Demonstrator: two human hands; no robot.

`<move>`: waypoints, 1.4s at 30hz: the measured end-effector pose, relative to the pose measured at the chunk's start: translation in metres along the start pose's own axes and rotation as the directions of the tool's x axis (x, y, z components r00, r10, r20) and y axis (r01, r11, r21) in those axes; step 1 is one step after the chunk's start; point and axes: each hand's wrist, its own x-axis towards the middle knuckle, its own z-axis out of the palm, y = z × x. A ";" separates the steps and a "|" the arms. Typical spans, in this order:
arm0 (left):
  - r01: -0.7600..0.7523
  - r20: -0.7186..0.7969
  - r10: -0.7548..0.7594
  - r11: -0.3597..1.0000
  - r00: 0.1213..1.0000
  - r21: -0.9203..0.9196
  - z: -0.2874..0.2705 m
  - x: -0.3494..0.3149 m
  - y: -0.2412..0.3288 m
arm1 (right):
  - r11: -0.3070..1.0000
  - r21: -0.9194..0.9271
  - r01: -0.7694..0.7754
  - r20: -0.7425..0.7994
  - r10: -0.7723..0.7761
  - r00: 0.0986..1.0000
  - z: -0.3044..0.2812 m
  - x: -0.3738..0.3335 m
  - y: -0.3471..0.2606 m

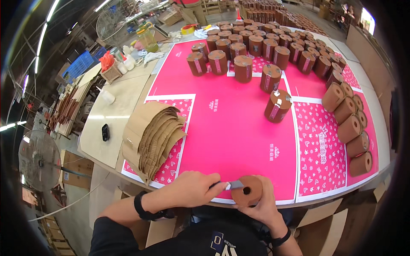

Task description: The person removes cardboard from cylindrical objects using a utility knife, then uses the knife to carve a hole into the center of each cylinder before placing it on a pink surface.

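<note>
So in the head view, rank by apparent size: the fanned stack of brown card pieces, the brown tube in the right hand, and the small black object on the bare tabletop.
1. Fanned stack of brown card pieces, clearly largest.
2. Brown tube, held nearest the camera, which enlarges it.
3. Small black object, smallest.

A broad stretch of the pink sheet (239, 128) lies open between the near table edge and the standing brown cylinders (243, 68). On the left, a fanned stack of cardboard pieces (153, 136) blocks that side. One lone cylinder (277, 106) stands at the right of the open stretch. A row of lying rolls (350, 128) closes the right edge.
</note>
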 end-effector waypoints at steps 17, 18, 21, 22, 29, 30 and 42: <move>-0.065 -0.121 0.045 0.984 0.992 -0.166 0.042 -0.004 0.008 | 0.878 -0.479 -0.022 -0.206 -0.088 0.974 -0.007 0.017 -0.060; -0.128 -0.202 0.106 0.987 0.974 -0.102 0.051 -0.001 0.007 | 0.877 -0.480 0.002 -0.200 -0.112 0.973 -0.006 0.018 -0.058; -0.106 -0.262 0.083 0.992 0.961 -0.072 0.054 0.011 0.018 | 0.881 -0.473 0.003 -0.192 -0.106 0.976 -0.013 0.026 -0.063; -0.146 -0.292 0.116 0.986 0.949 -0.084 0.059 0.015 0.016 | 0.909 -0.416 0.015 -0.214 -0.113 0.970 -0.016 0.025 -0.062; -0.207 -0.323 0.144 0.963 0.935 -0.171 0.074 0.018 0.011 | 0.924 -0.382 -0.018 -0.217 -0.071 0.974 -0.028 0.012 -0.062; -0.206 -0.324 0.142 0.963 0.935 -0.171 0.075 0.017 0.011 | 0.920 -0.392 0.012 -0.163 -0.082 0.983 -0.026 0.009 -0.064; -0.197 -0.429 0.133 0.974 0.894 -0.109 0.087 0.014 0.019 | 0.874 -0.478 0.084 -0.076 -0.137 0.988 -0.015 0.018 -0.069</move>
